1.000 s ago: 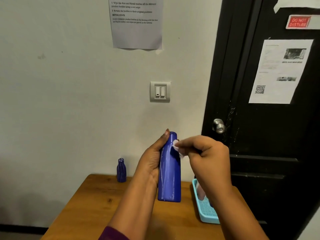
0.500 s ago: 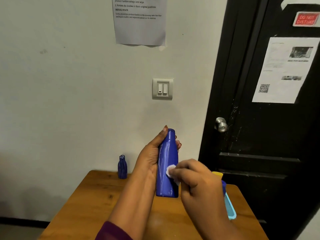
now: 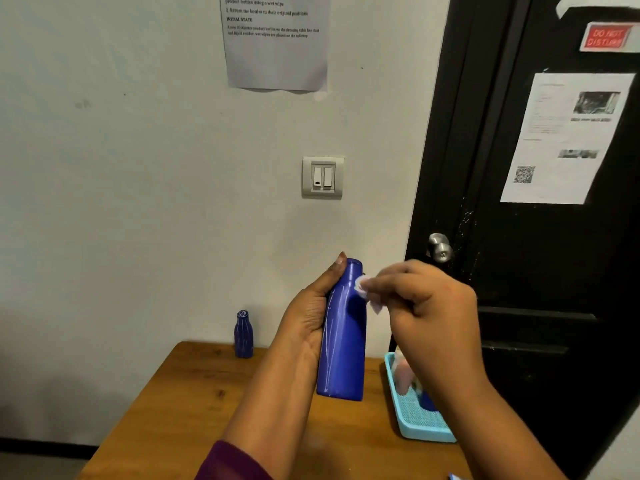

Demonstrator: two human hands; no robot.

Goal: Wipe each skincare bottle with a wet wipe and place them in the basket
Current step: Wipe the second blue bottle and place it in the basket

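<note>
My left hand (image 3: 311, 313) grips a tall blue bottle (image 3: 343, 344) upright in the air above the wooden table (image 3: 194, 410). My right hand (image 3: 426, 306) pinches a small white wet wipe (image 3: 367, 292) against the bottle's upper right side, just under its top. A light blue basket (image 3: 415, 427) sits at the table's right edge, partly hidden by my right forearm; a pale bottle and a blue item lie in it. A small blue bottle (image 3: 243, 334) stands at the table's back edge by the wall.
A white wall with a light switch (image 3: 322, 177) and a taped paper sheet rises behind the table. A black door (image 3: 540, 237) with a metal knob (image 3: 440, 247) stands to the right, close to the basket.
My right hand with the wipe has slid up the blue bottle from its lower middle to near its top. The left hand keeps holding the bottle.
</note>
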